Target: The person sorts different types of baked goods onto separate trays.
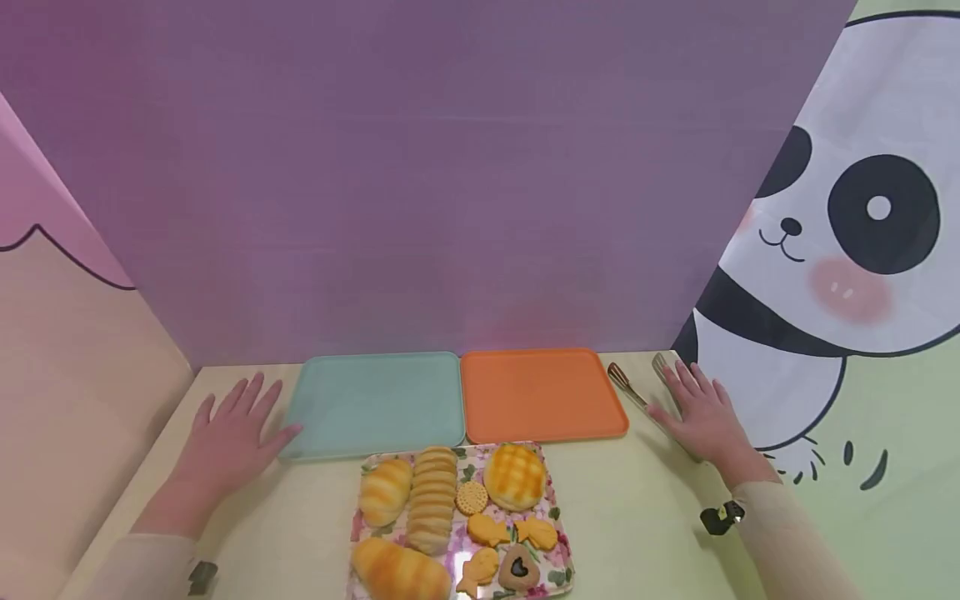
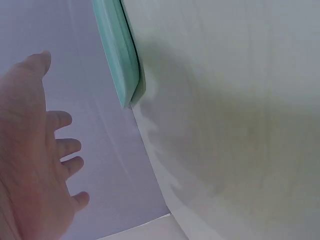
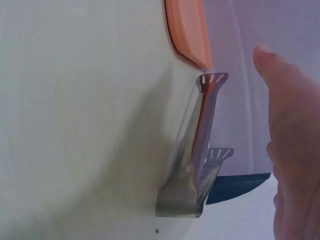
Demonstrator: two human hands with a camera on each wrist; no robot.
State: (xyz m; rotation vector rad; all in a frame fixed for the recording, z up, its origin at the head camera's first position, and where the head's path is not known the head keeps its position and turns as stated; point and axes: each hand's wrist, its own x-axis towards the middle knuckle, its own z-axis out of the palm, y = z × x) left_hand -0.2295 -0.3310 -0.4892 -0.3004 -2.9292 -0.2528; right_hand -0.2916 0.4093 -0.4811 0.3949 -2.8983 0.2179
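My left hand [image 1: 234,437] is spread over the table at the left, fingers straight, its thumb reaching the left edge of the teal tray [image 1: 375,400]. It holds nothing. At the right, my right hand [image 1: 701,423] is stretched out above a pair of metal tongs [image 3: 179,197] with slotted ends. The right wrist view shows a gap between that hand and the tongs, which lie with their arms apart. In the head view the hand covers part of the tongs. An orange tray [image 1: 543,396] sits to the left of the tongs, side by side with the teal one.
Nearest me is a floral tray [image 1: 561,575] bearing a long ridged bread [image 1: 432,500], a round checked bun [image 1: 514,477], striped rolls [image 1: 401,573] and several small biscuits. A purple panel [image 1: 465,183] rises behind the table, with a panda picture [image 1: 855,275] on the right side.
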